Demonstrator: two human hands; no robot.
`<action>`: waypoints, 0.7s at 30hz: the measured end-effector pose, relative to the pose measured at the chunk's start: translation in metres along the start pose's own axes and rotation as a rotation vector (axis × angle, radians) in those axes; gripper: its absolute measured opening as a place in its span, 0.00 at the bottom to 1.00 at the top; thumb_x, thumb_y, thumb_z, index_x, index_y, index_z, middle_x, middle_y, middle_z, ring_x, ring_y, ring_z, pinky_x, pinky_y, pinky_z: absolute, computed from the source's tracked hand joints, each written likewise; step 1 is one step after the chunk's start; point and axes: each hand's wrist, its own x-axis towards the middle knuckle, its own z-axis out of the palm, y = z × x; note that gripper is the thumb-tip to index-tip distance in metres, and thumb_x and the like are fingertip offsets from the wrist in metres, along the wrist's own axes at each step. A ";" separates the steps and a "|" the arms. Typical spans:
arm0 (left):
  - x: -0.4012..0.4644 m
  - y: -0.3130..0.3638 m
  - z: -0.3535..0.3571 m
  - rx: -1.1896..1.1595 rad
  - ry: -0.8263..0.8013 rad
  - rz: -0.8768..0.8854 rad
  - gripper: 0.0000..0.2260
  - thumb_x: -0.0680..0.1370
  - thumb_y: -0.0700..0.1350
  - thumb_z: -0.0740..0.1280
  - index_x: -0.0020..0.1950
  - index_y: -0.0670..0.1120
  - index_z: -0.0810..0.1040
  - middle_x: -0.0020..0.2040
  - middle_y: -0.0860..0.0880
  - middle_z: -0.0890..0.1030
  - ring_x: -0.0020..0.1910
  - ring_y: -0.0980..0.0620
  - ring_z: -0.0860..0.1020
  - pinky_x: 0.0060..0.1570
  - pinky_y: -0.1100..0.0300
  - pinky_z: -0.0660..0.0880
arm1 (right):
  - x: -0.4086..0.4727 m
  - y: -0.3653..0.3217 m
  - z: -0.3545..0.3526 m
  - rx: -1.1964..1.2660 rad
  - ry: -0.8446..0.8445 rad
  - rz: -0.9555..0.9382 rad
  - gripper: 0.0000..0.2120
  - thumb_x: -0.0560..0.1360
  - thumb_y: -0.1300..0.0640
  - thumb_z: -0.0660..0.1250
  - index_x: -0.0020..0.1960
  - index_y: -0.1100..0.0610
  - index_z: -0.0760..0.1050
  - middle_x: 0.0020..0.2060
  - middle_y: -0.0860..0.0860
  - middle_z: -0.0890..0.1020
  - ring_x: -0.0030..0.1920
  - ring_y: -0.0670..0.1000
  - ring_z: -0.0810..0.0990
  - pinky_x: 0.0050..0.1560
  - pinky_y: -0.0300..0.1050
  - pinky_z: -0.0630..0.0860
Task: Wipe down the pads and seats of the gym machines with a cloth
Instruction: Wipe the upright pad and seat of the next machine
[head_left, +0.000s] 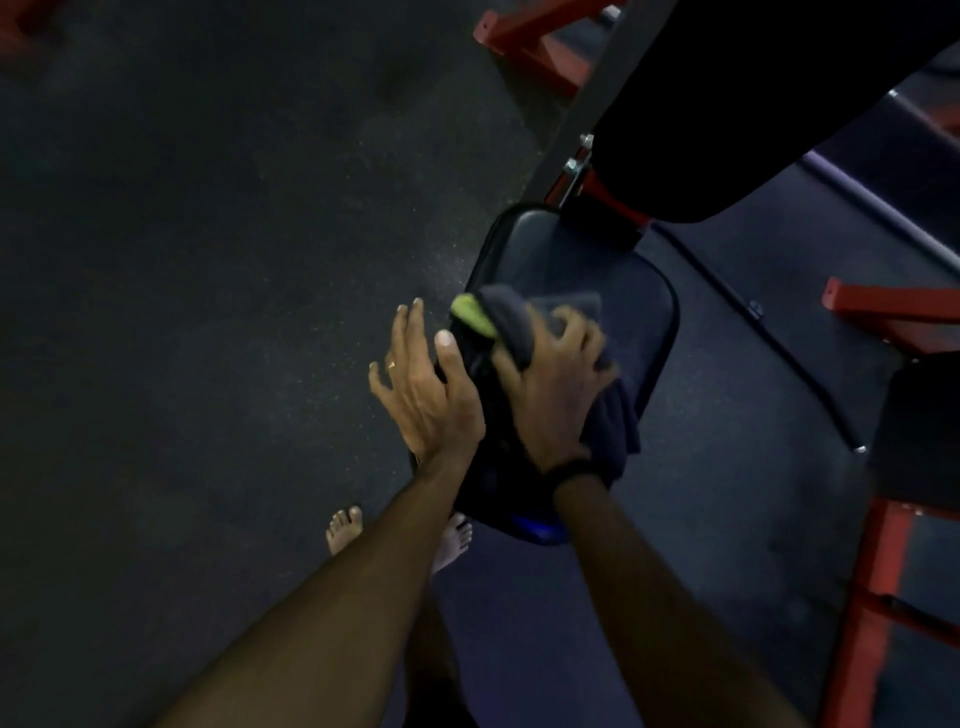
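Right hand (556, 384) gripping cloth (524, 317) on seat (613, 260)

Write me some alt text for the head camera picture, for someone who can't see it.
Seen from above, a person's right hand presses a dark cloth onto a black padded gym seat, while the left hand, fingers spread, rests against the seat's left edge. Red machine frames stand on the dark floor, and bare feet show below.

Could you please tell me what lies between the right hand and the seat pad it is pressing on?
In the head view, a dark cloth lies between the right hand and the seat pad.
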 end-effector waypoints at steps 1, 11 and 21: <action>0.001 0.001 0.001 -0.036 0.001 -0.012 0.28 0.82 0.61 0.46 0.78 0.50 0.68 0.78 0.51 0.67 0.72 0.64 0.62 0.77 0.41 0.49 | 0.036 -0.005 0.003 -0.066 0.026 0.015 0.27 0.74 0.39 0.61 0.69 0.49 0.72 0.68 0.58 0.70 0.68 0.62 0.65 0.63 0.69 0.62; 0.021 -0.002 -0.042 -0.511 0.132 -0.002 0.29 0.81 0.58 0.55 0.75 0.41 0.70 0.74 0.45 0.72 0.72 0.53 0.70 0.71 0.57 0.68 | -0.019 -0.076 0.012 -0.189 -0.027 -0.264 0.19 0.76 0.41 0.62 0.63 0.47 0.76 0.66 0.52 0.72 0.69 0.58 0.67 0.65 0.66 0.63; 0.028 0.001 -0.054 -0.388 0.081 0.066 0.23 0.83 0.53 0.56 0.75 0.43 0.71 0.72 0.48 0.74 0.63 0.73 0.70 0.64 0.70 0.66 | 0.018 0.039 -0.008 0.006 0.095 -0.105 0.27 0.72 0.37 0.61 0.65 0.50 0.75 0.62 0.55 0.72 0.63 0.59 0.68 0.60 0.62 0.63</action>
